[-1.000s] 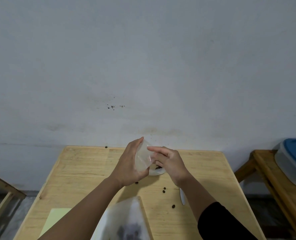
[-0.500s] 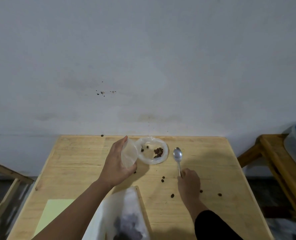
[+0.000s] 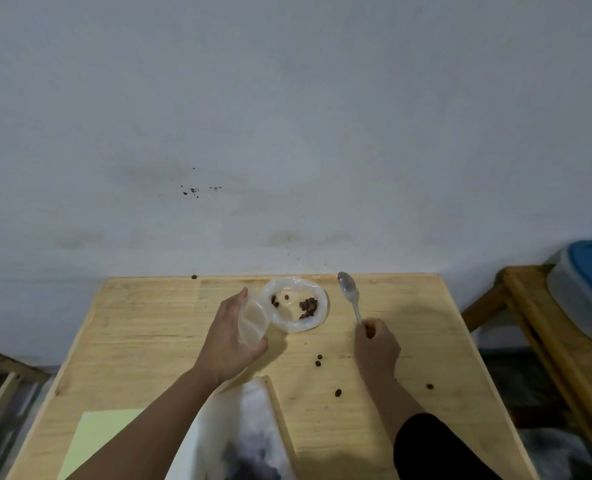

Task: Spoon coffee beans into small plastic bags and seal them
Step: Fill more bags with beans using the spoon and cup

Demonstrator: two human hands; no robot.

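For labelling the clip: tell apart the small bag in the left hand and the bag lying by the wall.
The small clear plastic bag is held up in the left hand's grip and looks empty; the rolled-open clear bag lies on the wooden table and holds brown coffee beans. Both are translucent plastic.

The spoon (image 3: 349, 295) handle's end disappears inside the right hand (image 3: 377, 346). The left hand (image 3: 231, 337) covers the near side of the small bag (image 3: 252, 320), so its fingers are out of sight behind the plastic. The big bag (image 3: 242, 434) runs off the bottom edge, and the dark heap within is a blur. The yellow sheet (image 3: 93, 441) is half under the forearm and cut off below. The blue-lidded tub (image 3: 585, 289) is cropped at the right edge.
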